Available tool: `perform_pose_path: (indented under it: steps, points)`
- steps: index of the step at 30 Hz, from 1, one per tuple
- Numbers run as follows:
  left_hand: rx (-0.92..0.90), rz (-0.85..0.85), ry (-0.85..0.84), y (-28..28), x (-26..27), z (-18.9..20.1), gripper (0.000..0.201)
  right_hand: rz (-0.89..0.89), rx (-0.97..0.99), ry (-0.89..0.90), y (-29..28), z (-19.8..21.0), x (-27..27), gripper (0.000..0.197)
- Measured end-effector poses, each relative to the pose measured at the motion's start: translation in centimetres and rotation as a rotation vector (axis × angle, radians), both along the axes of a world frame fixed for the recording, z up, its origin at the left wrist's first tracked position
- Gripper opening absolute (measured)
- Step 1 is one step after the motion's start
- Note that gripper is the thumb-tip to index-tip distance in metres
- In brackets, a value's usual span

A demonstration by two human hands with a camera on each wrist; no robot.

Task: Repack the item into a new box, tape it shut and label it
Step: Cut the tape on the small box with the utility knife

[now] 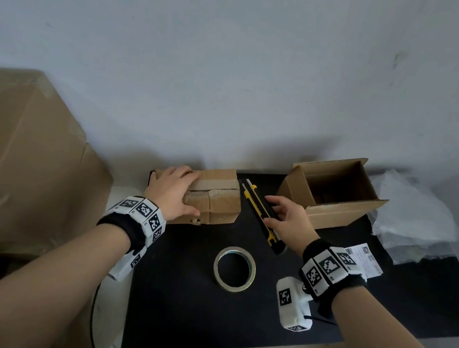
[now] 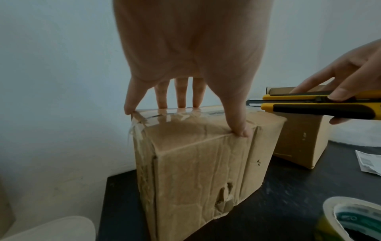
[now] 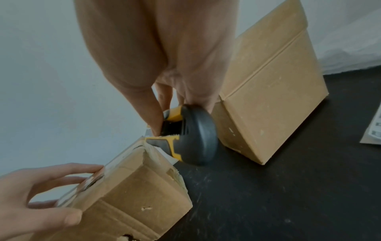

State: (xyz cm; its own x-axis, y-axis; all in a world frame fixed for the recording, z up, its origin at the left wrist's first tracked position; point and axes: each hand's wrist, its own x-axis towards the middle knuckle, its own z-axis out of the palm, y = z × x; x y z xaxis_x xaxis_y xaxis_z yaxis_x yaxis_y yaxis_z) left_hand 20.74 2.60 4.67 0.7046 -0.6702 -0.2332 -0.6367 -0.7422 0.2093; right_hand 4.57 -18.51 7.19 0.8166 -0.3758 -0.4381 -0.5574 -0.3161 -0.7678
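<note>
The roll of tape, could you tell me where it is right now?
In the head view the roll of tape lies flat on the black table, between the two forearms, nearer the person than the utility knife and worn box.

Makeshift packing corner, black table against bare wall, cardboard cartons, bubble wrap

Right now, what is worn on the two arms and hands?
Both forearms are bare, no sleeves or gloves. The left wrist and the right wrist each carry a black band with white blocks printed with black square markers. A white marked camera unit hangs under the right wrist.
</note>
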Motion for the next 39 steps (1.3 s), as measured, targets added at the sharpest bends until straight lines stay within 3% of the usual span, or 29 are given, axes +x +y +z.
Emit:
perform_pose_path:
  steps: [32, 39]
  points:
    - [-0.010, 0.026, -0.020, 0.1, -0.1, -0.4, 0.090, 0.181, -0.096, 0.160, -0.7, 1.8, -2.6, 0.052]
    - [0.101, 0.116, 0.012, 0.2, -0.9, 0.0, 0.088, 0.078, -0.061, 0.095, -0.6, 1.3, -3.8, 0.052]
